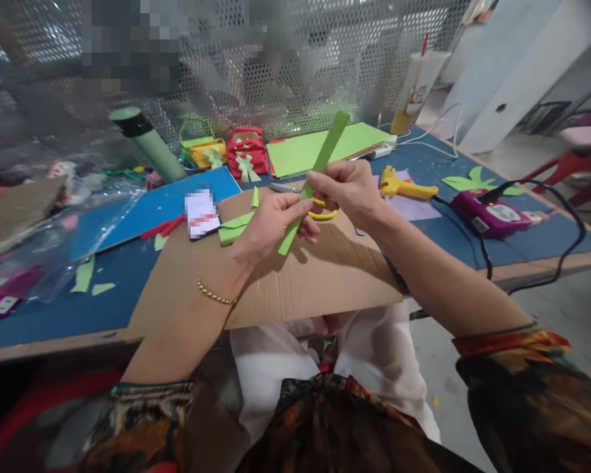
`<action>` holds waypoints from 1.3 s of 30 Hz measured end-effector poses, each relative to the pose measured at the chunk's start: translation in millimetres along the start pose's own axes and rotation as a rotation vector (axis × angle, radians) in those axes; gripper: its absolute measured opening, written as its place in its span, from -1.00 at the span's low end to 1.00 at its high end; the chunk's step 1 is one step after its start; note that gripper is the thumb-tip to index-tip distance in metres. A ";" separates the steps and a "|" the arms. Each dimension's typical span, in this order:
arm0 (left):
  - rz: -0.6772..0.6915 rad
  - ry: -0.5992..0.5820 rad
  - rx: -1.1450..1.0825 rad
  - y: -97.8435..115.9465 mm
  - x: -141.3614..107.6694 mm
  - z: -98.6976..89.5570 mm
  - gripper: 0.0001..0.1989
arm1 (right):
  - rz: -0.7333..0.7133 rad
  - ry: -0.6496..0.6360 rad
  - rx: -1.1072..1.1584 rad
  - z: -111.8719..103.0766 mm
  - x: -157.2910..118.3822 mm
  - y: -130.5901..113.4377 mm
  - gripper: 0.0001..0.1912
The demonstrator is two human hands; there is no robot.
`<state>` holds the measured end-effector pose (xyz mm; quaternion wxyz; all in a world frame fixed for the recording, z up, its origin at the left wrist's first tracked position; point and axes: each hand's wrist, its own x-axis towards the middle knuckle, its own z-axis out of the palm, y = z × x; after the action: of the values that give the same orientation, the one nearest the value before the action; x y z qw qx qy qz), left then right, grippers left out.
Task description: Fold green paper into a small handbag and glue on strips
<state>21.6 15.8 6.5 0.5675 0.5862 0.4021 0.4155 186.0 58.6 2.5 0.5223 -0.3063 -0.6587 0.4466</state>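
A long green paper strip (333,139) slants between my two hands above a brown cardboard sheet (315,282). My left hand (276,220) pinches its lower part between thumb and fingers. Higher on the strip, my right hand (347,187) grips it with thumb and forefinger. Scissors with yellow handles (324,215) lie on the cardboard, partly hidden behind the hands. Folded green paper pieces (232,231) rest left of my left hand, beside a phone (201,213).
Behind lie green sheets (295,157), a red paper bag (247,154) and a yellow one (207,152). A green bottle (150,148) leans at left. To the right are a yellow glue gun (408,186), a purple power socket (492,213) and a drink cup (416,95).
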 end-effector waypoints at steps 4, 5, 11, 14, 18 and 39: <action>-0.028 -0.011 0.036 -0.7 -1.5 -0.2 -0.73 | -0.028 0.183 0.020 -10.9 3.3 3.5 -0.44; -0.033 -0.009 0.041 -0.2 -2.2 -0.3 -0.73 | -0.035 0.221 0.022 -15.8 5.1 3.0 -0.45; -0.081 -0.085 0.017 1.9 -7.0 -2.1 -0.75 | -0.097 0.285 0.041 -28.7 9.5 3.6 -0.39; -0.108 -0.124 0.008 0.7 -8.2 -3.5 -0.77 | -0.088 0.286 0.037 -26.5 9.7 6.8 -0.37; -0.128 -0.107 0.006 0.3 -9.4 -3.0 -0.82 | -0.042 0.313 0.051 -26.0 11.7 9.1 -0.41; -0.115 -0.110 0.120 -17.0 8.2 -21.5 -0.84 | -0.034 0.320 0.163 -40.3 23.7 15.2 -0.46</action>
<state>4.0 31.3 -10.0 0.5756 0.6168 0.4274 0.3247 217.4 96.3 0.7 0.6512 -0.3187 -0.5338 0.4352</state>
